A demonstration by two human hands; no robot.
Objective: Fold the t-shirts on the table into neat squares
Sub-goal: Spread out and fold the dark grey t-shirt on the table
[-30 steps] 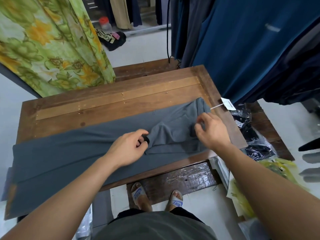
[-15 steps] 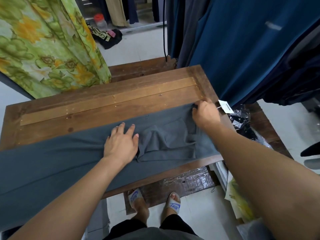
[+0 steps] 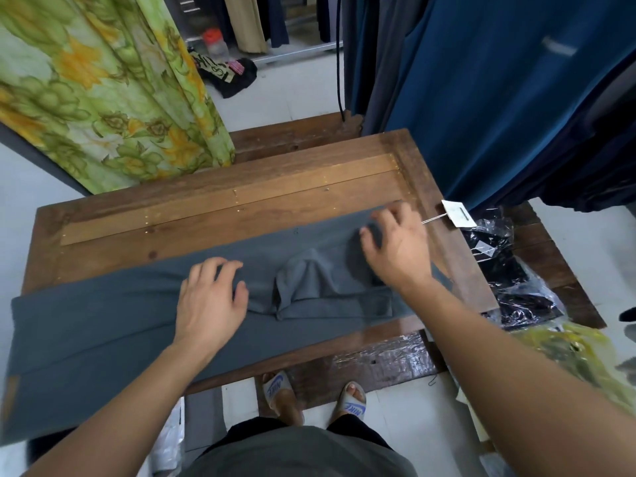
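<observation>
The grey t-shirt [image 3: 120, 325] is lying as a long, narrow band along the table [image 3: 241, 187]. At the left edge it is hanging over, and it is ending just short of the right edge. It is sitting closer to the near edge than the far one. The left hand [image 3: 210, 301] is resting flat on the middle of the band, fingers spread and relaxed, pinning the cloth down. The right hand [image 3: 395, 251] is lying on the right end with its fingers bent onto the fabric. Blur is hiding whether it is pinching a fold or only raking the surface smooth. Between the hands a tucked-in sleeve [image 3: 309, 287] is bunching into a soft hump.

The cloth is looking like thin, light knit: limp, with no stiffness of its own, so it is likely to sag and crease wherever it is left unsupported. It is probably dragging a little on the wood rather than sliding freely.

The best hold is likely a pinch at both corners of one end, lifting them together. The hump probably needs flattening first, or it is going to be trapped inside the next fold. A paper tag [image 3: 457, 215] is dangling past the right edge and could snag.
</observation>
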